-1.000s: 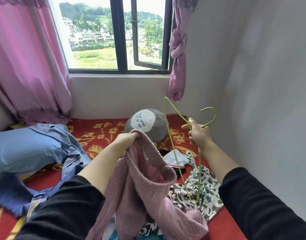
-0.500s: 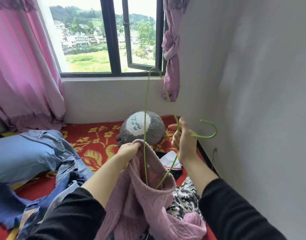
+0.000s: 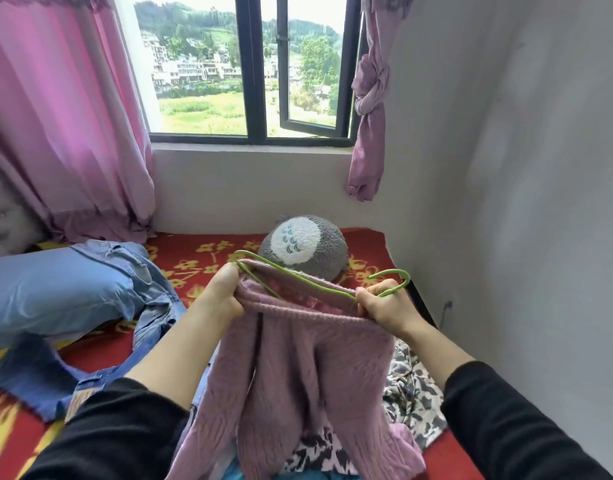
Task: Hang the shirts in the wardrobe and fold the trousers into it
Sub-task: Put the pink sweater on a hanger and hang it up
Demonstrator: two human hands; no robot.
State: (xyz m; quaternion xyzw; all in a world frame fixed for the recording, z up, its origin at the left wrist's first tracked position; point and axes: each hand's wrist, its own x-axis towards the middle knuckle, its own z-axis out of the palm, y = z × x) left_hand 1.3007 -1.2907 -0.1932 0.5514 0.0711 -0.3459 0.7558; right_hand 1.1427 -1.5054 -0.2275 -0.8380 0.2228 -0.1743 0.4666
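Observation:
A pink knitted sweater [image 3: 308, 368] hangs in front of me over the bed. My left hand [image 3: 222, 296] grips its neck edge on the left. My right hand [image 3: 388, 306] grips the sweater's right edge together with the neck of a green wire hanger [image 3: 298, 277]. The hanger lies nearly level across the sweater's opening, its hook [image 3: 393, 277] pointing right past my right hand. Blue denim trousers [image 3: 132, 296] lie crumpled on the bed to the left. A black-and-white patterned garment [image 3: 412, 393] lies under the sweater at the right.
The bed has a red floral cover [image 3: 194, 271]. A blue pillow [image 3: 45, 296] lies at the left, a grey plush toy [image 3: 305, 251] against the far wall. Pink curtains [image 3: 55, 116] frame the window [image 3: 253, 67]. A white wall [image 3: 523, 202] stands close on the right.
My right hand has swung the hanger down from upright to nearly level and brought it to the sweater's opening. It now also grips the sweater's edge. The sweater is spread wider.

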